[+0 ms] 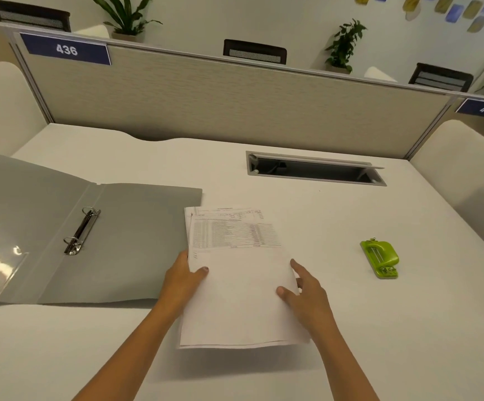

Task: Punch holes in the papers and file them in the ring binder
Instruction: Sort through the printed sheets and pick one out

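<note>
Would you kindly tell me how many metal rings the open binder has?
2, both inside the open gray ring binder beside its spine: the far ring farther from the camera, the near ring closer to it. None appears hidden.

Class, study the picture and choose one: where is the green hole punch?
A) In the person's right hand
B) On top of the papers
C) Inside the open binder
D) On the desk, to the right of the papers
D: the hole punch sits by itself on the desk, well to the right of the papers.
</note>
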Demonstrator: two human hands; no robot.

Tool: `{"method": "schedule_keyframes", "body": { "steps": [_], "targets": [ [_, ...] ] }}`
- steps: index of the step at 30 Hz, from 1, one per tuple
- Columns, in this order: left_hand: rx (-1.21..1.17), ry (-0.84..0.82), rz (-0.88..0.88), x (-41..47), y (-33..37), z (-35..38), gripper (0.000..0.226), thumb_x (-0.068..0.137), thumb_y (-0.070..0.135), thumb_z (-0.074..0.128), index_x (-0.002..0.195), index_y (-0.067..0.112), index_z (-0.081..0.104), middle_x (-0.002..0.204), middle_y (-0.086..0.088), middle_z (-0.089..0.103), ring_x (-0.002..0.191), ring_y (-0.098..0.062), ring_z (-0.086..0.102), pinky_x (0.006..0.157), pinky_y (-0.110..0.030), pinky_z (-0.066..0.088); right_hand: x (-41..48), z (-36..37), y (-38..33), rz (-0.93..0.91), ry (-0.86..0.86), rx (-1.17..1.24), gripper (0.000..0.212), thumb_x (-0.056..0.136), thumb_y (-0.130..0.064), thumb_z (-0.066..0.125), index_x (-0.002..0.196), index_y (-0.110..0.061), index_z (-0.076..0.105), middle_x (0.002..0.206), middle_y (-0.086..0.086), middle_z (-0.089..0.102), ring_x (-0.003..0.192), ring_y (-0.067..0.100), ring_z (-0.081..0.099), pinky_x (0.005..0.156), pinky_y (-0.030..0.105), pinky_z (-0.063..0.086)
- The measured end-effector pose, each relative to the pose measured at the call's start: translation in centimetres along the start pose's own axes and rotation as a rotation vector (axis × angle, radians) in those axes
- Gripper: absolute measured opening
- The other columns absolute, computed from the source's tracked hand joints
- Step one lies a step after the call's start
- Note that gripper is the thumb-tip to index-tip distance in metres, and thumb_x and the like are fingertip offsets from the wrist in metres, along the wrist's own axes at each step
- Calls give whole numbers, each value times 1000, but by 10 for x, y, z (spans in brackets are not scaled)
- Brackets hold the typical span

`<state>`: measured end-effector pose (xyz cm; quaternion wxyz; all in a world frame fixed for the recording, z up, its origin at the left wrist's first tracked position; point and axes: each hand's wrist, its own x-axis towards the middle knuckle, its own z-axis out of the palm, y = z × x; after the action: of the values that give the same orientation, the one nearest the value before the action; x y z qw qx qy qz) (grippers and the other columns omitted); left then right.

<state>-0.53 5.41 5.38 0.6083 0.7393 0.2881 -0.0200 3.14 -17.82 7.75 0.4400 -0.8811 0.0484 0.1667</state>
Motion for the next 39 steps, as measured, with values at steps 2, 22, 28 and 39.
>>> {"method": "schedule_keyframes", "body": {
  "steps": [2,22,28,39],
  "targets": [
    [38,20,46,-1,0,3,42,93,15,57,133,18,43,112,5,55,97,-18,55,77,-28,45,4,2,2,14,-4,-28,70,88,-22,66,149,-22,31,139,8,52,126,24,50,101,33,39],
    [-55,339,178,9,2,-66,35,93,13,57,127,17,49,114,1,58,98,-24,59,82,-40,49,31,45,1,103,370,-686,73,74,-67,62,110,-6,45,108,7,57,102,24,52,80,30,42],
    [-119,330,171,9,-2,-69,30,93,12,57,118,25,49,114,0,60,101,-28,61,89,-50,51,35,39,-3,259,329,-690,80,73,-66,65,116,-3,42,117,10,53,108,25,52,81,28,47],
    [-168,288,163,5,-3,-64,28,93,13,57,115,28,50,116,-1,62,101,-28,63,88,-51,52,33,39,-5,256,301,-550,60,81,-47,69,119,-5,47,118,10,58,116,29,49,88,34,46]
  ]
}}
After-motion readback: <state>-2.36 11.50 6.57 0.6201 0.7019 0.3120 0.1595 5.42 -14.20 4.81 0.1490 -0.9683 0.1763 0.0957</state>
